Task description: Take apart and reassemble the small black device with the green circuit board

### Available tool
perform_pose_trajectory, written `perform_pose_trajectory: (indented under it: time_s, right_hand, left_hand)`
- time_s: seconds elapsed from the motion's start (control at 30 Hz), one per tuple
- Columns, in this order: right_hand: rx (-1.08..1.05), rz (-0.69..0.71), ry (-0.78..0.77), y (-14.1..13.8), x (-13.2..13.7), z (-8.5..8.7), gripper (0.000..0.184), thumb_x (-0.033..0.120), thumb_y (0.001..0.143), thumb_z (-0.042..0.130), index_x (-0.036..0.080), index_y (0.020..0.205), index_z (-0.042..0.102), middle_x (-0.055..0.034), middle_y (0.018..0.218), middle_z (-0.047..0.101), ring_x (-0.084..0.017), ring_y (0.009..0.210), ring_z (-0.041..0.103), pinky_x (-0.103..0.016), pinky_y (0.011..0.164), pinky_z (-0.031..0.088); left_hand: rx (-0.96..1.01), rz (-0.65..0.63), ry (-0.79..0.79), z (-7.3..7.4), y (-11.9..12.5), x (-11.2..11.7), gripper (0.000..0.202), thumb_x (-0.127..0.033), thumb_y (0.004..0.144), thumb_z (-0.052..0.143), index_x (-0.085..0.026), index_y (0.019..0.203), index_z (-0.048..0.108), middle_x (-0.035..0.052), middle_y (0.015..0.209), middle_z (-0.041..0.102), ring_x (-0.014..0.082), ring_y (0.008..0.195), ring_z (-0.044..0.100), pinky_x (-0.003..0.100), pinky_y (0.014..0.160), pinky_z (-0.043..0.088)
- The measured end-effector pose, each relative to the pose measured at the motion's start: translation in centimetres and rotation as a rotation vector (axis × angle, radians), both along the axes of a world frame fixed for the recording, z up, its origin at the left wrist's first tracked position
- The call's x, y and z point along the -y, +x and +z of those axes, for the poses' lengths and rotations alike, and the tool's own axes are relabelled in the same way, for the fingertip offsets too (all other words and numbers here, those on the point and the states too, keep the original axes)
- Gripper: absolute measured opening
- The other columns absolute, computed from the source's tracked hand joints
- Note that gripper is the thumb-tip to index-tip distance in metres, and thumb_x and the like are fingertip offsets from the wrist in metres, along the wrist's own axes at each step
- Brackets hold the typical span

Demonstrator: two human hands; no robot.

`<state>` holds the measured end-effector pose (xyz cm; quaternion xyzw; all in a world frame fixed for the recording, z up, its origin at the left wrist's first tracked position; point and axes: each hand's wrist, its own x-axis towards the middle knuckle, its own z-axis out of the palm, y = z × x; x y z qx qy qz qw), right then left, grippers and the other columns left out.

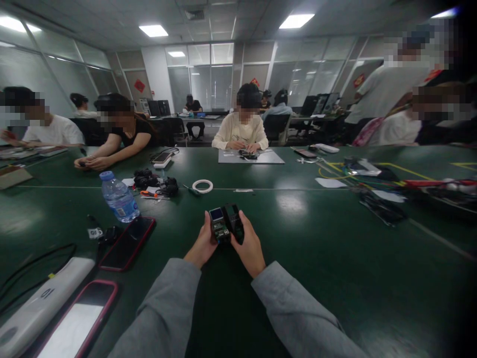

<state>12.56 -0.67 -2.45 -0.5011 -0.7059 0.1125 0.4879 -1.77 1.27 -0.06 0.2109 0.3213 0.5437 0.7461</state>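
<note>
left hand (204,243): square-screened circuit board (220,229); right hand (249,244): black casing (234,222)

Ceiling lights (297,21) glow; glazed partitions (201,79) stand beyond the green table (316,263).

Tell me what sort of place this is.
Likely a shared electronics workroom: the left hand holds an exposed circuit board, and several people sit at a green table.

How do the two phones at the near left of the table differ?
The dark phone has a black screen; the pink-rimmed phone shows a largely white one. The dark phone lies by the bottle, in view end to end; the pink-rimmed phone lies beside the white device, cut off by the picture's bottom edge. Both lie screen up on the green table.
</note>
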Motion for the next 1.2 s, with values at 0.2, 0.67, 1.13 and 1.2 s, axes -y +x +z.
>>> perform_pose_trajectory:
  time_s: [0.2,0.67,1.13,1.2]
  right_hand:
    - [0.058,0.036,0.05,0.1,0.1,0.4,0.068,0.018,0.085,0.051,0.02,0.148,0.025,-0.0072,0.148,0.034,-0.02,0.137,0.033,-0.041,0.116,0.031]
    - [0.16,0.173,-0.035,0.0,0.2,0.2,0.086,0.006,0.079,0.047,0.023,0.152,0.004,-0.0069,0.156,0.01,-0.023,0.144,0.014,-0.046,0.118,0.022]
    - [-0.056,0.083,-0.144,0.2,-0.3,0.0,0.06,0.035,0.087,0.053,0.016,0.141,0.035,-0.0138,0.132,0.036,-0.024,0.128,0.04,-0.042,0.113,0.033]
    - [-0.083,0.102,-0.167,0.3,-0.3,-0.1,0.059,0.035,0.088,0.053,0.016,0.14,0.036,-0.0133,0.129,0.039,-0.024,0.126,0.043,-0.042,0.112,0.035]
  left_hand:
    - [-0.057,0.014,0.005,-0.2,-0.1,0.1,0.046,-0.044,0.077,0.068,-0.015,0.112,0.063,0.0111,0.107,0.068,0.0206,0.09,0.066,0.031,0.079,0.053]
    - [0.059,0.011,-0.058,-0.1,-1.1,-0.5,0.037,-0.038,0.079,0.066,-0.014,0.107,0.066,0.0084,0.099,0.071,0.0213,0.09,0.067,0.033,0.081,0.053]
    - [0.097,-0.056,-0.083,2.3,-1.1,0.9,0.04,-0.036,0.085,0.058,-0.013,0.117,0.063,0.01,0.099,0.071,0.0218,0.088,0.067,0.033,0.081,0.053]
    - [0.106,-0.084,-0.067,2.3,-1.2,1.0,0.041,-0.037,0.085,0.058,-0.012,0.118,0.062,0.0111,0.103,0.07,0.0228,0.094,0.067,0.033,0.084,0.052]
